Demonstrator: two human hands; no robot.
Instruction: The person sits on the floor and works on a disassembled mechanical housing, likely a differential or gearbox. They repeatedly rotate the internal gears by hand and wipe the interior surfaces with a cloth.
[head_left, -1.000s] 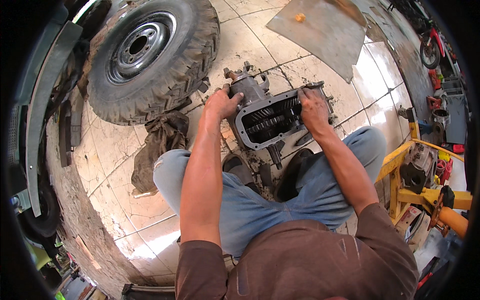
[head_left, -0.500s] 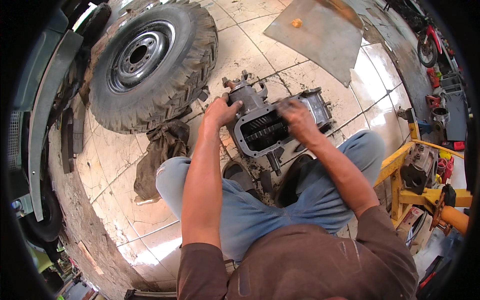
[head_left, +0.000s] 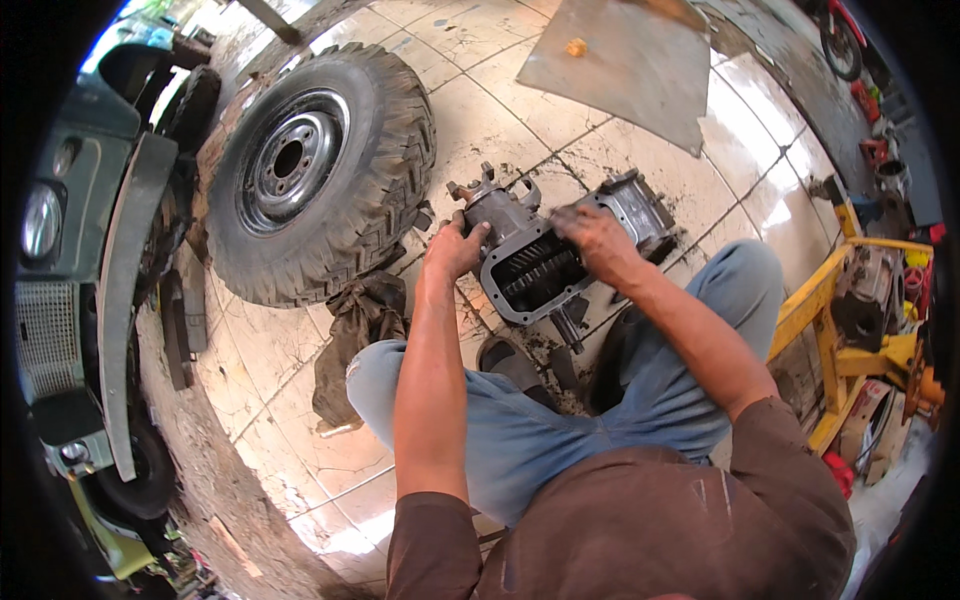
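On the floor between my feet sits a greasy grey metal gearbox, its top opening uncovered and gears showing inside. A splined shaft sticks out toward me. My left hand grips the housing at its left side, thumb apart from the fingers. Over the right part of the opening's rim is my right hand; its fingers are smeared by motion, and whether they hold anything cannot be made out. That hand partly covers the opening.
A large knobbly tyre on a black wheel lies at the left, beside a dark crumpled cloth. A flat metal sheet is on the tiles ahead. At the right stands a yellow frame; at the far left, a green vehicle. Dirt surrounds the gearbox.
The whole view has shifted, so the gearbox and wheel appear farther right. My right hand has shifted slightly left along the rim; my left hand keeps its place on the housing.
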